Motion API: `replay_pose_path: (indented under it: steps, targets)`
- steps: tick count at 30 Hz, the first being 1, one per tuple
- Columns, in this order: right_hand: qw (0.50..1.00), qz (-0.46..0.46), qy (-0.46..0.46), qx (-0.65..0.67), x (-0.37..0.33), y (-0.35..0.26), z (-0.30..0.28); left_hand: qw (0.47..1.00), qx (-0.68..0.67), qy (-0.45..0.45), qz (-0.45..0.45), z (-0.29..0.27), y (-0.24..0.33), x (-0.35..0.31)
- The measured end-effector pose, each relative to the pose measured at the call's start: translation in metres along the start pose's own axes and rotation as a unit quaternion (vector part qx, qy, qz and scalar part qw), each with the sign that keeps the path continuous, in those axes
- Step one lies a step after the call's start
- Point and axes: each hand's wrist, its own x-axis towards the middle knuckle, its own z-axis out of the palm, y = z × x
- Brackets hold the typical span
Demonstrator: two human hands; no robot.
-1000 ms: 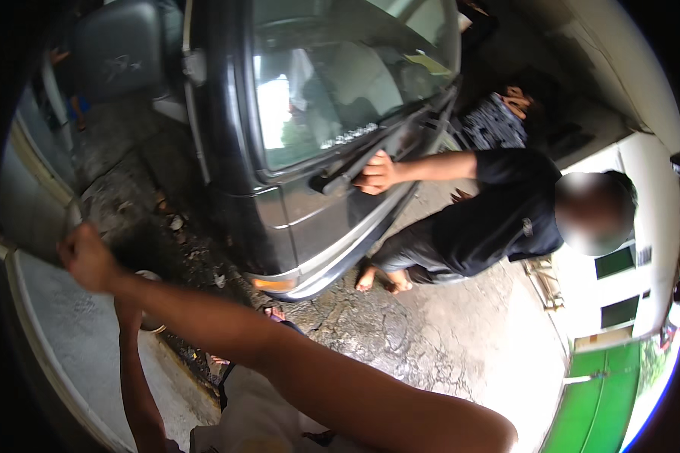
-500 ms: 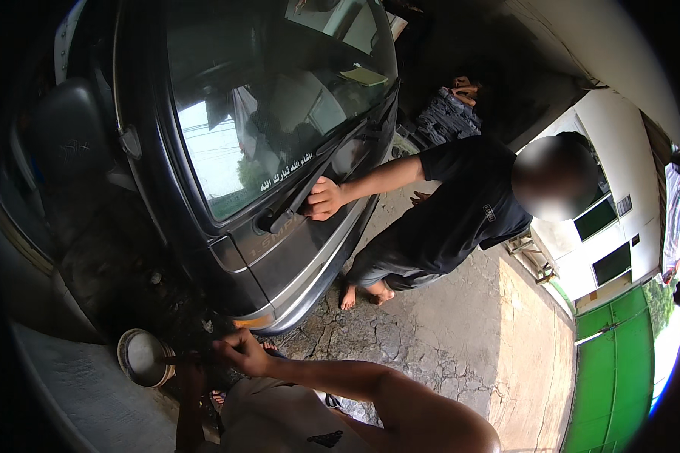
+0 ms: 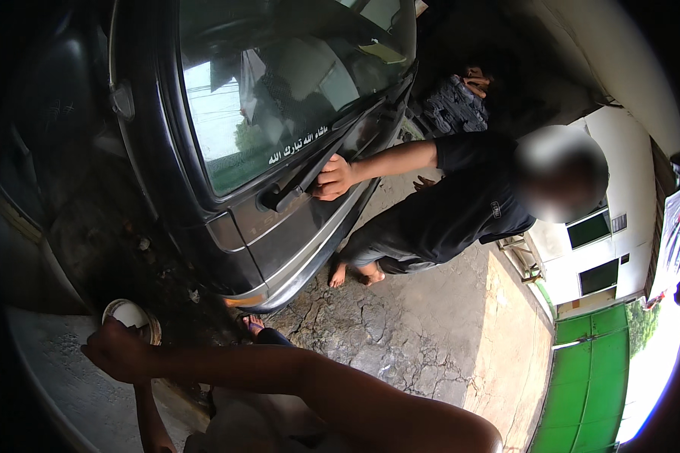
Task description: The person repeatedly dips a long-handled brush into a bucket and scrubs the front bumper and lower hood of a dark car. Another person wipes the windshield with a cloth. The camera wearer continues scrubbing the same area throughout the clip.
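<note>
The right hand (image 3: 121, 352) is bent into a loose fist, in shadow and seen from the back of the hand; its fingertips are turned away, so I cannot tell whether it grips anything or only curls over air. The left forearm (image 3: 153, 426) rises from below and passes behind the right wrist, which hides the whole left hand; its hold cannot be told either.

Just beyond the fist is a round bucket (image 3: 155, 325) with a pale rim, its near edge covered by the knuckles (touching or merely overlapping in the view, I cannot say). Something whitish shows inside, too glaring and too small to make out. Left of the fist and below it runs a grey concrete ledge (image 3: 41, 359), fading into the dark border of the lens.

Ahead of the fist and to its right stands a dark van (image 3: 279, 226), its upper part and far side cut off. Reflections on the windshield (image 3: 287, 90) veil most of the cabin. A co-worker (image 3: 453, 219), farther right of the fist, has one hand (image 3: 332, 179) at the wiper arm (image 3: 298, 189); the curled fingers hide part of it. Nearer the fist, a sandalled foot (image 3: 254, 326) shows between the right forearm and the van's bumper (image 3: 295, 285). Far right of the grip, a green gate (image 3: 589, 377) meets washed-out glare.
</note>
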Motion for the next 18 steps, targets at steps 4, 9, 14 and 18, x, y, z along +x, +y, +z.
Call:
replay_pose_path:
  steps: [4,9,14,18]
  targets:
    - [0.994,-0.041,0.054,0.086,-0.120,0.010,-0.093,0.998,0.009,-0.027,0.064,0.075,0.019,-0.028]
    - [0.969,0.163,0.114,0.145,-0.179,0.013,-0.146,0.997,-0.022,-0.026,0.070,0.096,0.074,-0.030]
    - [0.980,0.115,0.070,0.147,-0.056,-0.012,-0.120,0.998,-0.016,-0.014,0.059,-0.004,0.091,0.024]
    - [0.994,0.028,0.108,0.013,0.071,-0.039,-0.058,0.994,-0.057,0.015,0.095,-0.086,0.063,0.064]
